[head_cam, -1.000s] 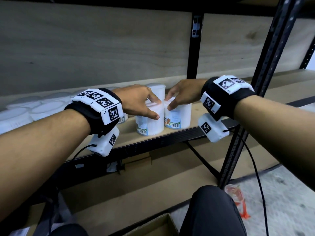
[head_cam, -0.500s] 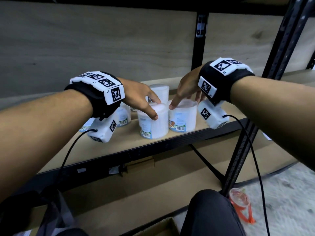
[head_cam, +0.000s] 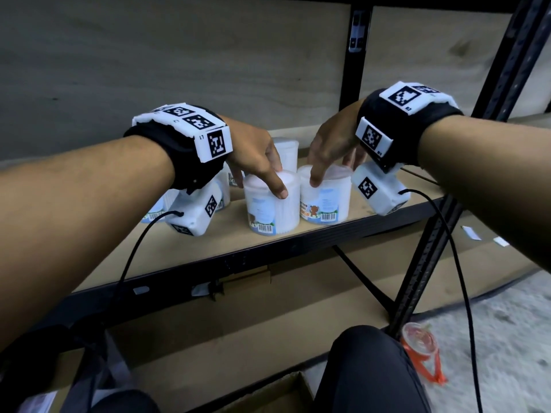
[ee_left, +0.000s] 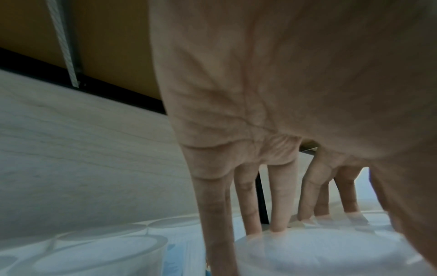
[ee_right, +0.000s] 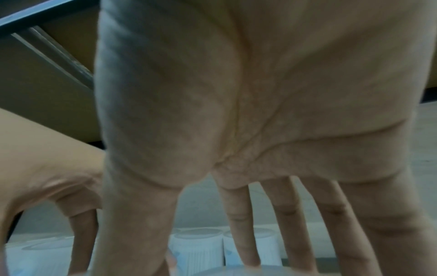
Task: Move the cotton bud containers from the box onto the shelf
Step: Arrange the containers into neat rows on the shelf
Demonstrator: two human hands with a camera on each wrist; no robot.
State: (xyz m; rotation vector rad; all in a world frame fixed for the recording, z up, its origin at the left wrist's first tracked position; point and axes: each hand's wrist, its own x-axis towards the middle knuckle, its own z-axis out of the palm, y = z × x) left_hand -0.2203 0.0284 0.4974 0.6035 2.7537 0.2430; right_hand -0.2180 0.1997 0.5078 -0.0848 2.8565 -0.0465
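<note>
Shelf [head_cam: 372,213] | container [head_cam: 323,201] label, blurred: perhaps "COTTON BUDS" | barcode [head_cam: 327,217]

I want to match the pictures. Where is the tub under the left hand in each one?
Head: tub, centre, on the shelf edge.
Left wrist: bottom right, lid under the fingers.
Right wrist: hidden, cannot tell.
Shared landmark: the back tubs.

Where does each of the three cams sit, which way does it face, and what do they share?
Head: worn on the head, faces forward and down at the shelf; both forearms and a knee show.
Left wrist: under the left hand, looks along its fingers to a container lid.
Right wrist: under the right hand, looks along its fingers toward containers behind.
Shared: both wrist views see the other hand.
</note>
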